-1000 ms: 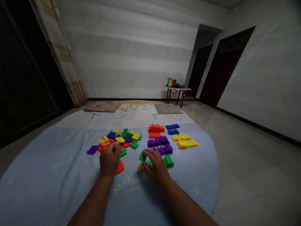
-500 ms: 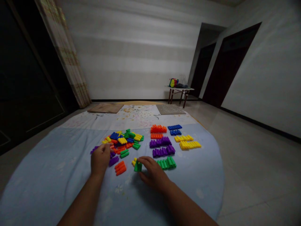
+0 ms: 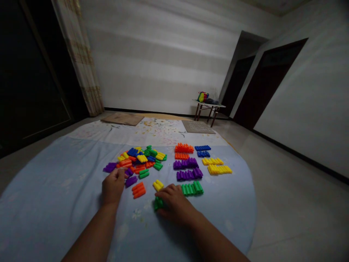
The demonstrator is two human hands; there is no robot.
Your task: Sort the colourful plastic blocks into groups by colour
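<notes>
Being grasped by the right hand, seemingly for steadiness, is a green ribbed plastic block; left hand curled, contents unclear.

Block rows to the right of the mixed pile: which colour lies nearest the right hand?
The green row: it lies right beside the right hand, whereas the purple rows, orange rows, blue rows and yellow rows all lie farther off.

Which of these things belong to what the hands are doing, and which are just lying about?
In use: green piece in the right hand; mixed pile by the left hand; single-colour rows.

Apparently lying about: brown board; greyish board; side table; colourful bag.
</notes>
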